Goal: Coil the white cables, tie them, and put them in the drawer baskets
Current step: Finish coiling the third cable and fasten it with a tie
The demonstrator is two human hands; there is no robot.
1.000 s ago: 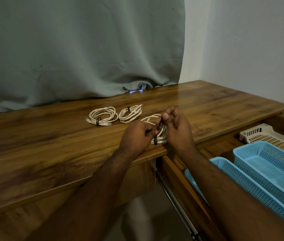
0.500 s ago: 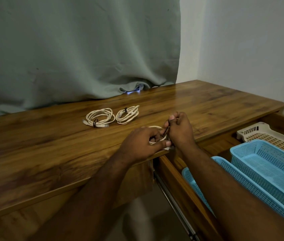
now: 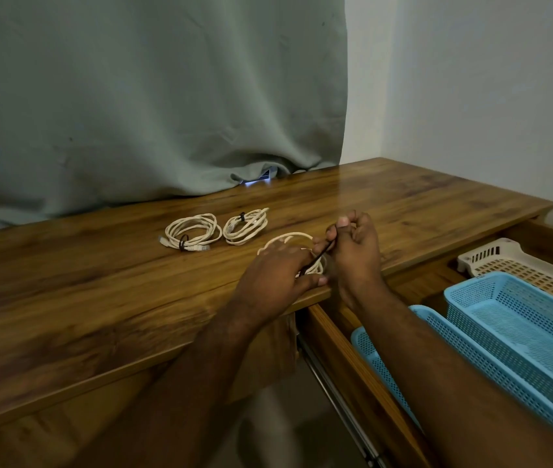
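A coiled white cable (image 3: 293, 237) lies at the desk's front edge, mostly hidden under my hands. My left hand (image 3: 277, 276) holds the coil down, fingers curled over it. My right hand (image 3: 353, 251) pinches a dark tie (image 3: 319, 255) that runs down to the coil. Two other white cable coils, each bound with a dark tie, lie farther back on the wooden desk (image 3: 99, 282): one on the left (image 3: 192, 229), one just right of it (image 3: 246, 225).
An open drawer (image 3: 336, 349) at the right holds two blue mesh baskets (image 3: 518, 325) (image 3: 386, 363) and a cream basket (image 3: 518, 265). A grey-green curtain (image 3: 150, 96) hangs behind the desk, and a white wall stands on the right.
My hands have shifted slightly on the coil. My right hand has drawn the dark tie up and away from the coil while my left keeps holding the cable down.
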